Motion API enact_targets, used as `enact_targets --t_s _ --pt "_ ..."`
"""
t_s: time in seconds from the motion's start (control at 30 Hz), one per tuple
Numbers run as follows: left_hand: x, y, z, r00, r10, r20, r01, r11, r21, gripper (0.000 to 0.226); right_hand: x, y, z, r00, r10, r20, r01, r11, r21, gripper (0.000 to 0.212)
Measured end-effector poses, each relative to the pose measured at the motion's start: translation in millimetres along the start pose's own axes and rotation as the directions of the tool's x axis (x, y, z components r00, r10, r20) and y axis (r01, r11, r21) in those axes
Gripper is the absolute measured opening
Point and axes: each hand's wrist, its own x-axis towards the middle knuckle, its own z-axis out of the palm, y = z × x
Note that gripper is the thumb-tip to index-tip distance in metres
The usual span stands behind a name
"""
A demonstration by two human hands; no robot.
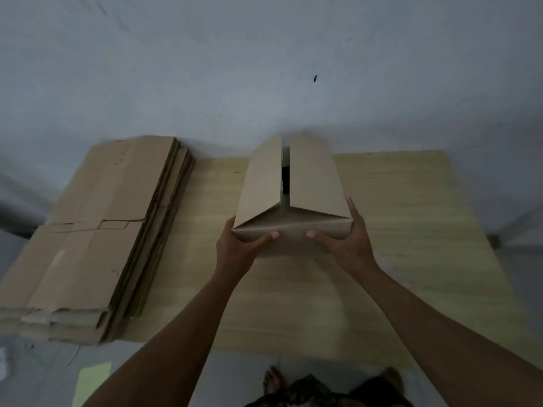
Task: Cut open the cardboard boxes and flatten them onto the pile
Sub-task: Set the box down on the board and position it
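Both arms reach out; the left hand [238, 248] and right hand [345, 240] clasp the box [289, 198], thumbs pressed on its near face.

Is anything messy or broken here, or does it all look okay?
Nothing is broken or spilled. The pile of flat boxes is a bit uneven, with lower sheets sticking out along its right edge. The box held by the left hand and right hand has a gap between its top flaps.

Your left hand [239, 248] and right hand [345, 242] grip the near end of an open cardboard box [293, 186] above the counter [411, 230], beside the flattened pile [97, 230].
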Motion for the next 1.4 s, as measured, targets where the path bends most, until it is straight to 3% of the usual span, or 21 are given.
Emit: enact_targets --t_s 0.13,0.23,0.33,0.43,0.5,0.53,0.63,0.67,0.73,0.8,0.87,0.93,1.03,1.17,1.23,1.3,1.4 --pt "5 -37 -27 0.996 -0.029 0.08 0.025 0.998 0.059 0.097 -29 26 26 0.991 0.112 0.077 -0.111 0.994 -0.013 0.121" --pt "11 -55 -34 0.985 -0.068 0.16 0.049 0.991 0.123 0.101 -37 27 33 0.976 0.166 0.142 -0.182 0.978 0.106 0.092" --pt "14 -66 -32 0.923 -0.155 0.352 0.093 0.978 0.186 0.107 -36 23 33 0.988 0.15 -0.04 -0.145 0.985 0.095 0.062" --pt "19 -58 -29 0.84 -0.146 0.522 0.075 0.985 0.155 0.117 -32 18 34 0.943 0.006 -0.333 -0.032 0.997 -0.073 0.055" --pt "19 -29 -26 0.844 -0.091 0.528 0.068 0.996 0.063 0.122 -29 4 42 0.905 -0.107 -0.411 0.034 0.983 -0.18 0.058" --pt "24 -13 -23 0.851 -0.081 0.519 0.075 0.997 0.032 0.112 -28 -6 48 0.887 -0.18 -0.425 0.076 0.966 -0.249 0.06" --pt "40 40 -18 0.825 -0.105 0.556 0.19 0.977 -0.096 0.035 -23 -25 68 0.827 -0.439 -0.35 0.233 0.836 -0.497 0.062" --pt "47 52 -19 0.801 -0.162 0.576 0.266 0.959 -0.101 0.039 -24 -30 75 0.814 -0.499 -0.296 0.298 0.798 -0.524 0.06" --pt "58 70 -23 0.771 -0.267 0.578 0.377 0.923 -0.077 0.076 -27 -38 85 0.815 -0.541 -0.207 0.414 0.794 -0.446 0.05" --pt "63 70 -33 0.782 -0.3 0.546 0.393 0.918 -0.059 0.078 -30 -44 90 0.882 -0.446 -0.155 0.394 0.876 -0.278 0.041" --pt "65 60 -44 0.804 -0.323 0.5 0.406 0.912 -0.063 0.069 -29 -43 94 0.972 -0.209 -0.104 0.194 0.972 -0.135 0.04" --pt "67 47 -50 0.78 -0.314 0.541 0.444 0.887 -0.127 0.064 -28 -39 98 0.999 -0.047 -0.003 0.047 0.999 -0.024 0.044" --pt "66 29 -59 0.735 -0.248 0.631 0.549 0.763 -0.34 0.053 -35 -31 106 0.994 -0.076 0.082 0.073 0.997 0.037 0.046" --pt "60 -2 -74 0.643 -0.325 0.693 0.699 0.619 -0.358 0.05 -39 -19 107 0.964 -0.261 0.056 0.266 0.937 -0.226 0.052" --pt "60 -17 -72 0.671 -0.432 0.603 0.687 0.669 -0.286 0.036 -36 -11 106 0.985 -0.167 0.035 0.166 0.886 -0.433 0.076" --pt "59 -22 -65 0.735 -0.482 0.478 0.619 0.764 -0.182 0.031 -32 -2 102 0.997 0.03 0.075 0.025 0.764 -0.645 0.096" --pt "56 -22 -54 0.772 -0.458 0.441 0.524 0.851 -0.034 0.08 -31 11 97 0.978 0.111 0.175 0.077 0.592 -0.802 0.085"
